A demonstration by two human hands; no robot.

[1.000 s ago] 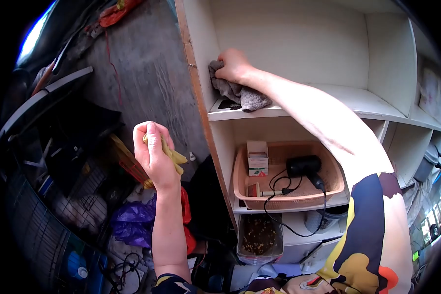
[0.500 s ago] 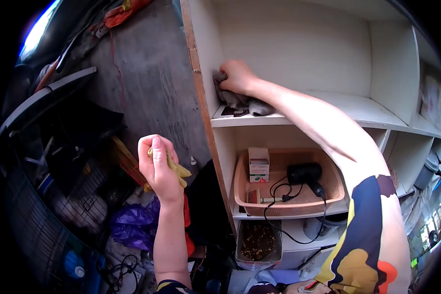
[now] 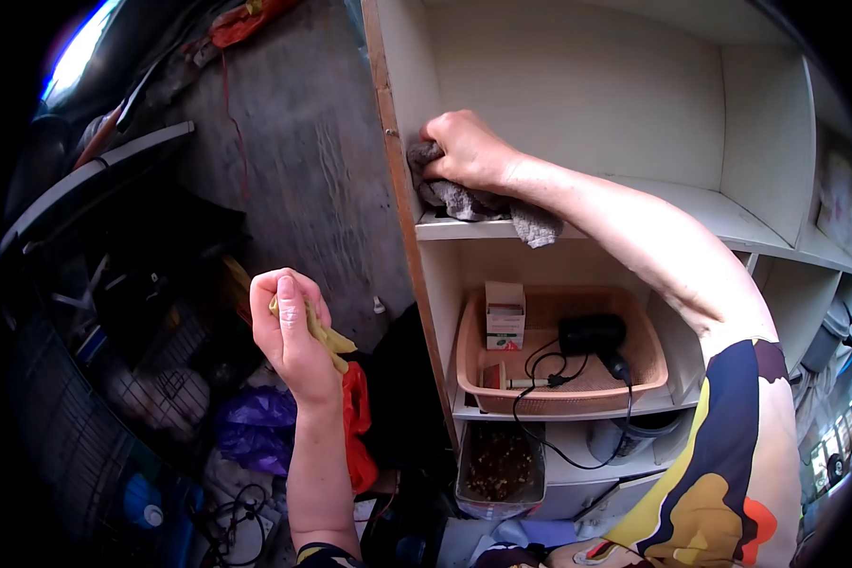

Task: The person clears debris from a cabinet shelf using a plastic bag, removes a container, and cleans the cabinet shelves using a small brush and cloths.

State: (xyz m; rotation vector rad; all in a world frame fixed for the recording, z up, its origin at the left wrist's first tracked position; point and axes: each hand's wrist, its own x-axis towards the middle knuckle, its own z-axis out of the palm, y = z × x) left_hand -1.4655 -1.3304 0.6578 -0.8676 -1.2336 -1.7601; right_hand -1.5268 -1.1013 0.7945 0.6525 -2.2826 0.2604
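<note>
My right hand [image 3: 470, 151] is closed on a crumpled grey cloth [image 3: 464, 201] at the left inner corner of the upper shelf [image 3: 653, 199]. Part of the cloth hangs over the shelf's front edge. In front of the dark grey wall, my left hand [image 3: 293, 327] is held up in a fist around a yellow cloth [image 3: 327, 341], its end sticking out on the right side of the fist. Most of the yellow cloth is hidden by the fingers.
Below stands an orange plastic basket [image 3: 563, 402] with a black hair dryer [image 3: 592, 334] and a small white box [image 3: 505, 317]. Its cord hangs over the rim. A tub of brown bits [image 3: 499, 469] sits lower. At left are a purple bag [image 3: 254, 426] and a wire cage [image 3: 57, 379].
My right hand has shifted slightly, and the grey cloth now droops over the shelf edge, covering the dark patch there. My left hand has moved a little left and down.
</note>
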